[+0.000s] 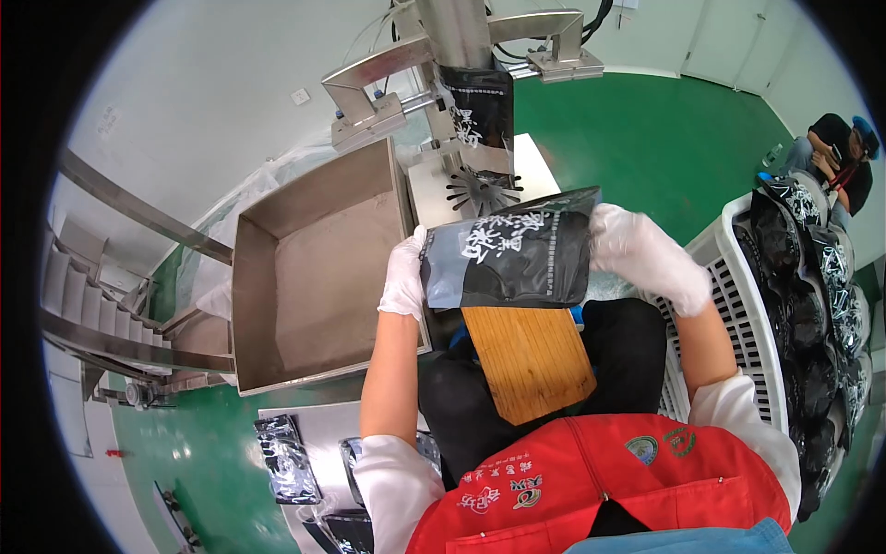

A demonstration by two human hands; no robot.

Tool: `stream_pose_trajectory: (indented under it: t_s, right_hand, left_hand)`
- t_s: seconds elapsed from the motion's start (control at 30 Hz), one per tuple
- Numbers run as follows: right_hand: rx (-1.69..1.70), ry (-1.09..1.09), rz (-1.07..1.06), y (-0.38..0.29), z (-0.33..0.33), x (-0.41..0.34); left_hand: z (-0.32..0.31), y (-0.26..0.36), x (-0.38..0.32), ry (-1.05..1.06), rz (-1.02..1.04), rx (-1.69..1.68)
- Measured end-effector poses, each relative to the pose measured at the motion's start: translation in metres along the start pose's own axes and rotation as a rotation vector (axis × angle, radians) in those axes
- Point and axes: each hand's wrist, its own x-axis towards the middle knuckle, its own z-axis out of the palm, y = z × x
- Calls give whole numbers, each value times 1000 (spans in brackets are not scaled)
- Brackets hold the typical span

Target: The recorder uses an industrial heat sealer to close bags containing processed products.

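Note:
Stretched flat between my gloved hands is a black plastic pouch (516,256) with white printing and a clear grey end. My left hand (407,266) pinches the clear end at its left edge. My right hand (644,253) grips the opposite edge and is slightly blurred. Just beyond the pouch rises a metal filling machine, with a second black pouch (481,124) hanging under its steel spout (457,31). A slotted round metal part (483,190) sits below that hanging pouch. A wooden board (529,363) lies across my lap, under the held pouch.
At my left stands a deep steel bin (332,277) with brownish powder on its floor. A white plastic crate (740,291) at my right is heaped with filled black pouches (803,305). Flat pouches (287,457) lie on a metal surface behind my left arm. A person (834,159) sits beyond the crate.

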Motion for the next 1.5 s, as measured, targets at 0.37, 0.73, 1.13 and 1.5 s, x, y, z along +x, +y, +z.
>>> stream_pose_trajectory:
  t_s: [0.37, 0.73, 1.13, 1.5]
  right_hand:
    - [168, 508, 332, 47, 64, -27]
    - [-39, -36, 665, 81, 169, -13]
    - [-76, 87, 550, 120, 82, 172]
    - [73, -295, 435, 13, 40, 60]
  left_hand:
    - [7, 1, 104, 312, 501, 882]
    - [4, -12, 235, 68, 224, -87]
    - [87, -29, 120, -357, -79, -149]
    - [75, -94, -2, -354, 395, 133]
